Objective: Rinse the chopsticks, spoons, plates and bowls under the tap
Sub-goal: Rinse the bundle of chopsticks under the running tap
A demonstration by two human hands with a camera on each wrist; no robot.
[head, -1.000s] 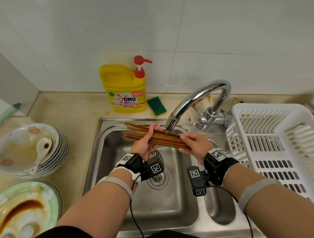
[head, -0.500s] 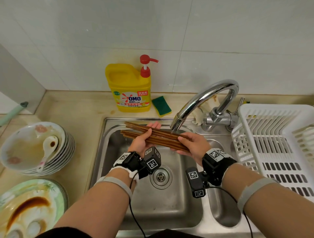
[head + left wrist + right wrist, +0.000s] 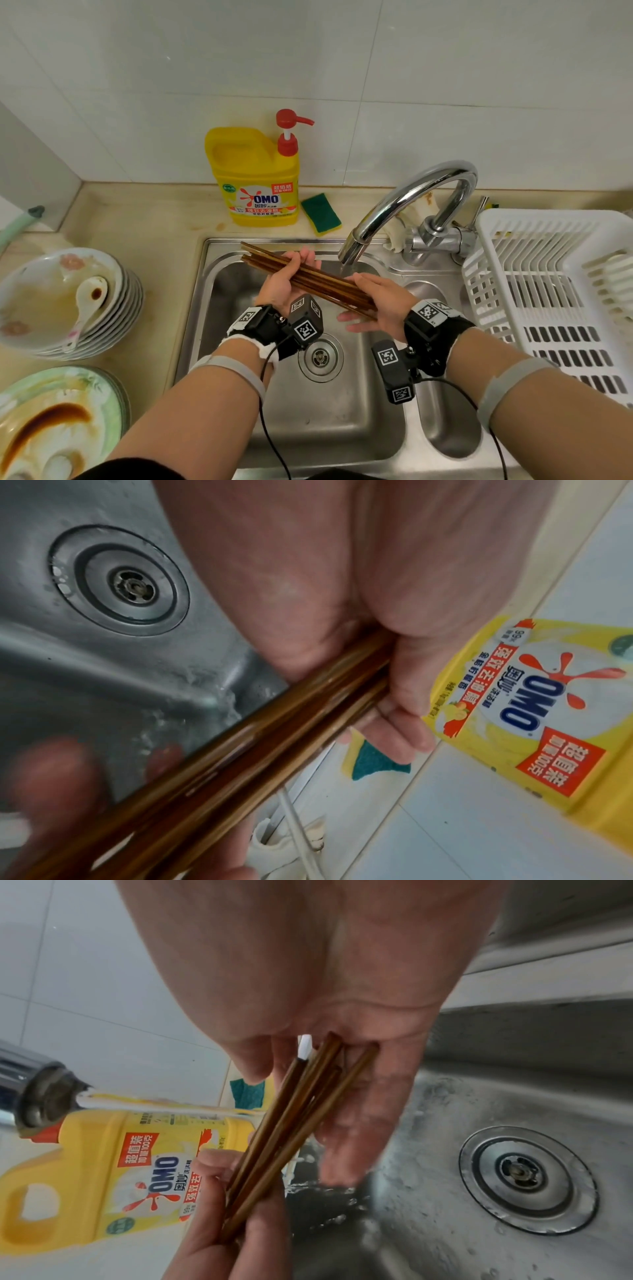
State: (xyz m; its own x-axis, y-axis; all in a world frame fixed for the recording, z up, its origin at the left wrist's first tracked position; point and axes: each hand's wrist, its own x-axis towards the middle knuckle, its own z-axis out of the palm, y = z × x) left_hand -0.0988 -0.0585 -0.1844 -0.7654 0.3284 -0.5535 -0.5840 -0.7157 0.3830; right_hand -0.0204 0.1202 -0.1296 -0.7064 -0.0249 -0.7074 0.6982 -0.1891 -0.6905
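Observation:
A bundle of brown chopsticks (image 3: pixel 308 277) slants across the sink under the tap spout (image 3: pixel 352 246). Thin running water (image 3: pixel 164 1107) strikes the chopsticks (image 3: pixel 284 1123). My left hand (image 3: pixel 287 281) grips the bundle near its far left part, fingers curled round it (image 3: pixel 394 712). My right hand (image 3: pixel 373 301) holds the near right end: its thumb lies on top and its straight fingers (image 3: pixel 356 1123) stretch underneath. Dirty bowls (image 3: pixel 113 308) with a white spoon (image 3: pixel 85 305) are stacked on the left counter. Stained plates (image 3: pixel 51 428) sit in front of them.
A white plastic drying rack (image 3: pixel 548 291) stands right of the steel sink (image 3: pixel 202 308). The drain (image 3: pixel 320 356) lies below my hands. A yellow detergent bottle (image 3: pixel 253 178) and a green sponge (image 3: pixel 320 214) stand behind the sink by the tiled wall.
The bundle has tilted, its right end lower. My right hand's fingers have straightened out beneath it. The left hand keeps its grip.

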